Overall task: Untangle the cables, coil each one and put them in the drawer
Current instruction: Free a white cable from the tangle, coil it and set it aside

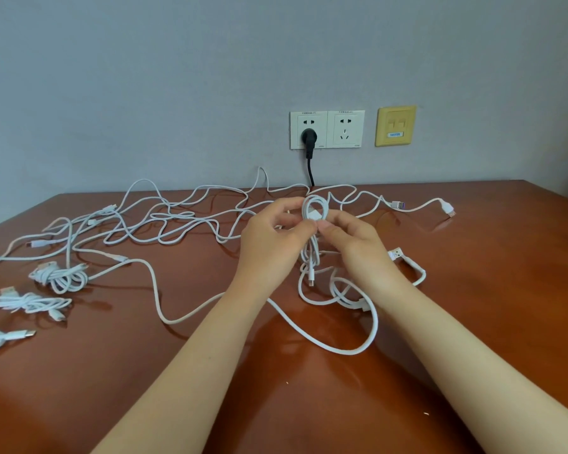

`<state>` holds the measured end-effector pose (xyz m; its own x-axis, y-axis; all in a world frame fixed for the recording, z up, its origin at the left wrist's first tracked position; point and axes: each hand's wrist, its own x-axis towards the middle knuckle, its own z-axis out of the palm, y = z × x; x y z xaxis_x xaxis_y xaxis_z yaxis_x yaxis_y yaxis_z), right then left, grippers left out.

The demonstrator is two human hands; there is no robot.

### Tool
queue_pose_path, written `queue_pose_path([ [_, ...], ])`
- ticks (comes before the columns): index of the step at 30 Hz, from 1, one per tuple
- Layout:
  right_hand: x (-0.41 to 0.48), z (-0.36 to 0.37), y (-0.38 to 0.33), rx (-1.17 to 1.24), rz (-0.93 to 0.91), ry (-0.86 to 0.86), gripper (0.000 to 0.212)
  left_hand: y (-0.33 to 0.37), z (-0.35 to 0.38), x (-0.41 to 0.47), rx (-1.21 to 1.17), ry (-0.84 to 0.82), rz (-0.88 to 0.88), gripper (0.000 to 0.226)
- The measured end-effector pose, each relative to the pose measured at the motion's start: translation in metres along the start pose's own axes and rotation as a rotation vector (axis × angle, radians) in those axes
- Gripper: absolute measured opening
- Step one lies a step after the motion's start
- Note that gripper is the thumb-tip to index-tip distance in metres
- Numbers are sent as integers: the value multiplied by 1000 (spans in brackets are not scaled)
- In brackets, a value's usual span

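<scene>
Both the left hand [271, 234] and right hand [353, 239] pinch a small cable coil [314, 207] that stands up above the pinch. Its loose tail [311, 260] hangs below the grip among other loops [354, 353]. It could snag there, and a slack pinch would let the coil spring open.

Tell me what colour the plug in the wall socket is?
The plug is black, clearest in the head view.

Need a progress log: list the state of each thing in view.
small coil: looped, lifted.
left hand: pinches small coil.
right hand: pinches small coil.
loose cables: tangled, spread out.
coiled bundles: wound, lying at left.
black plug: in left socket.
right socket: empty.
</scene>
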<state>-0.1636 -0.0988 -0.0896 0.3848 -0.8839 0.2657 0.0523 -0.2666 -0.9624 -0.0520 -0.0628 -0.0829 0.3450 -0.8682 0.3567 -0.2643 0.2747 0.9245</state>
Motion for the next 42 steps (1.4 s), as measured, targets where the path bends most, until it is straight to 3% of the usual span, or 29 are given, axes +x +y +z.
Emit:
queue_pose_path([
  [11,-2,-2,2,7,-69,197,12,5,1,0,-35,-110,-5,28],
  [14,2,1,5,11,-53,243,17,4,1,2,-42,-118,-14,20],
  [17,4,5,6,52,-9,205,18,1,5,4,-62,-82,-61,4],
  [25,4,6,7,-86,-55,163,17,-3,8,4,-238,-45,-214,15],
  [32,3,3,7,-116,-12,117,16,-1,5,0,-270,-71,-201,26],
  [37,1,2,5,-164,-54,50,30,8,-3,1,-342,18,-187,20],
  [42,-4,0,-2,-151,-84,19,18,14,-9,-3,-483,112,-282,25],
])
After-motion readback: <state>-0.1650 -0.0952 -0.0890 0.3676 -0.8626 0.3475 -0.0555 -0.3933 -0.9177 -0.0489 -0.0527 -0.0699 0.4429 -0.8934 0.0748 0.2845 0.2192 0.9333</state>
